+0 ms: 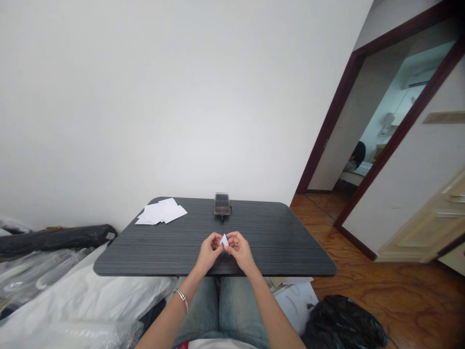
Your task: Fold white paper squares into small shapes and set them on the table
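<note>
left hand (209, 250) and right hand (241, 250) meet over the near part of the dark table (145, 257), thumbs and fingers of both pinching a small folded white paper (224, 240) between them. the paper stands up in a point, roughly triangular; it is too small in view to make out the creases. just beyond it, near the table's far edge, sits a small dark device (222, 204), its surface blurred. a loose, overlapping pile of white sheets (162, 212) lies at the far left. below the left hand, a silvery bracelet (181, 298) circles the wrist.
</note>
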Demonstrator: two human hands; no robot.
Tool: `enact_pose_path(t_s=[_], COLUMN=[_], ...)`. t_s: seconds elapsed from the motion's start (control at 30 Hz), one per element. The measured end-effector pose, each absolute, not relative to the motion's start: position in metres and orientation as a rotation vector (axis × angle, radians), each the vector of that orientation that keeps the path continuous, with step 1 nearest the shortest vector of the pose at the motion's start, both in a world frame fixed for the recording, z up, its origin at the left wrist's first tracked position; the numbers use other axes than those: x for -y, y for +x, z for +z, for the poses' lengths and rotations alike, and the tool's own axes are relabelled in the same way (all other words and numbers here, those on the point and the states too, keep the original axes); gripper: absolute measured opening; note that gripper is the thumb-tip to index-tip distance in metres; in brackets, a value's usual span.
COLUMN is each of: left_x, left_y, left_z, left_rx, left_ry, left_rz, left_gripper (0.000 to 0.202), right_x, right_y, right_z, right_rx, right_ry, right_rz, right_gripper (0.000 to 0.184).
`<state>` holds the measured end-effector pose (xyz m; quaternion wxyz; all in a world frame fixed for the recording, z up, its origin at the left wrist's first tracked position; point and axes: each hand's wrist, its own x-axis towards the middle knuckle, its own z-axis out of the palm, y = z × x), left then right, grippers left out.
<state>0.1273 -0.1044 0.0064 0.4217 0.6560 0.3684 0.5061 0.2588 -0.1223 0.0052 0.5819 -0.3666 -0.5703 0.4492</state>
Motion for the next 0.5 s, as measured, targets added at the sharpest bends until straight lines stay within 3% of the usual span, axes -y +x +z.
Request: enact_pose_path(t_s=[0.5], left_x=[0.107], left_y=[0.1268], left_z=[0.0126], left_rx=[-0.942], left_ry=[1.685], left_rz=[1.328], left_gripper=[0.009], right_x=[0.1185], right_y=[0.2595], right_z=[0.0014], right_rx=[1.28], right_ry=[-0.856], right_rz=[1.03], right_gripper=[0.029])
